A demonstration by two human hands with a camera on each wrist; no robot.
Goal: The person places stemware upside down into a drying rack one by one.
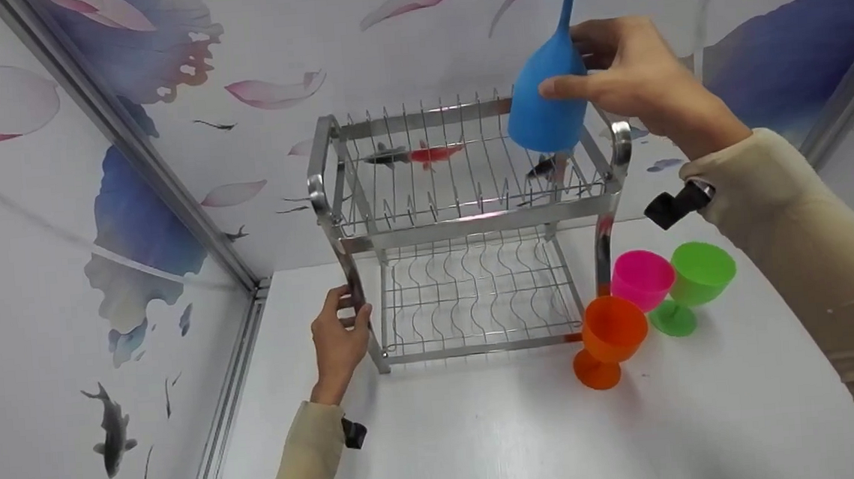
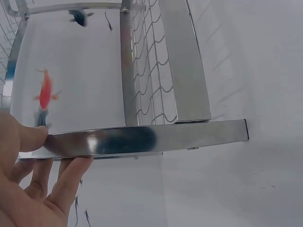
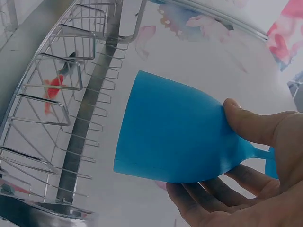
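Two hands are at work, the right hand [image 1: 630,79] raised with its thumb on one side of a blue goblet [image 1: 548,96] and its fingers curved round the other, spread just as wide as the bowl between them. The goblet is upside down, its foot above those fingertips and its rim below them, facing a metal dish rack [image 1: 471,226] whose upper wire tier lies below and to the left of the fingers. Farther below them, on the white table [image 1: 479,446], three goblets stand upright: a pink goblet [image 1: 642,278], a green goblet [image 1: 704,273] to its right and an orange goblet [image 1: 613,328] nearest the person. Lower and well to the left, the left hand [image 1: 340,343] grips the rack's front left leg [image 2: 113,142], fingers curled against one side and thumb on the other; just right of these fingers is the lower wire tier [image 1: 480,349]
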